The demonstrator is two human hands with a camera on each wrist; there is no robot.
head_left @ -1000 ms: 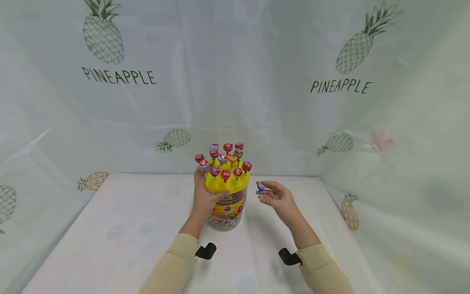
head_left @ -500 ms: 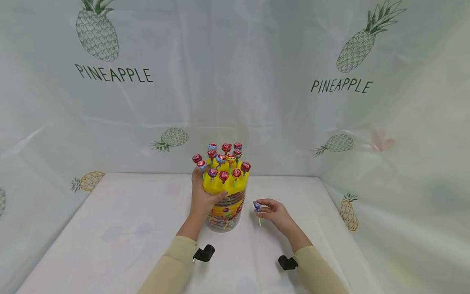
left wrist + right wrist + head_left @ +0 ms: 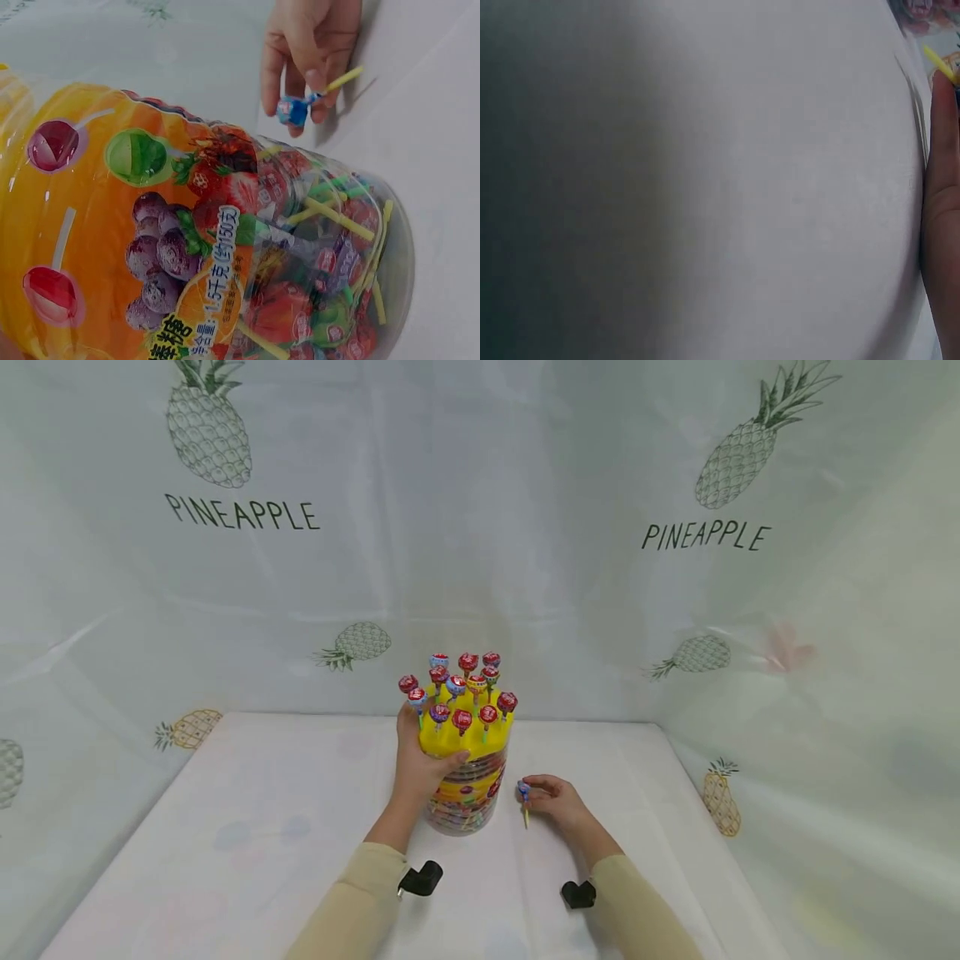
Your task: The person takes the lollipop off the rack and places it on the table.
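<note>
In the head view we see our left hand at centre frame, wrapped around the lollipop tub, thumb across the front just under the yellow lid and fingers round the left side. The tub stands upright on the white counter, and wrapped lollipops stand on sticks in the lid. Only the left wrist view shows us the tub's side up close: an orange label with printed fruit at the left of the frame, and a clear wall at lower right through which we make out more lollipops packed inside.

Just right of the tub, our right hand lies low on the counter, fingers curled, pinching a blue-wrapped lollipop with its yellow stick pointing toward us. The left wrist view, at upper right, shows this more plainly: fingertips close on the stick right beside the blue head.

The right wrist view gives us mostly bare counter; at its right edge we catch a finger and the tip of the yellow stick.
</note>
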